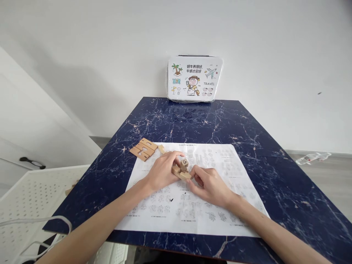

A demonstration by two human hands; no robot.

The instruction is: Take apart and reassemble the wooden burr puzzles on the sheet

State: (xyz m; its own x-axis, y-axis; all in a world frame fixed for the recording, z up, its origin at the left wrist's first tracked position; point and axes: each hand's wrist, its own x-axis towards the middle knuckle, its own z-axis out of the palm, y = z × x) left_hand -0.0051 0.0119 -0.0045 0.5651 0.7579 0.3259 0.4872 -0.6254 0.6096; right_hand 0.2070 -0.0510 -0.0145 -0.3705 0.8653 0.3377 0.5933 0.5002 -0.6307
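Note:
Above the printed paper sheet (pixel 176 218), my left hand (pixel 163 168) is closed round a small cluster of interlocking wooden puzzle pieces (pixel 183 173). One upright block (pixel 184 162) in the cluster carries a letter that looks like G. My right hand (pixel 211 185) is closed, with thumb and forefinger pinching the cluster's right end. Part of the cluster is hidden by my fingers. Beyond my left hand, flat wooden pieces (pixel 143 149) with cut-outs and numbers lie side by side. A paler wooden piece (pixel 161 149) lies next to them, close to my left knuckles.
A white case (pixel 194 79) with cartoon prints stands at the back of the blue marbled table (pixel 187 123), against the wall. At left are a white perforated surface (pixel 30 192) and a white cable (pixel 59 217). Clear plastic packaging (pixel 313 158) lies beyond the right edge.

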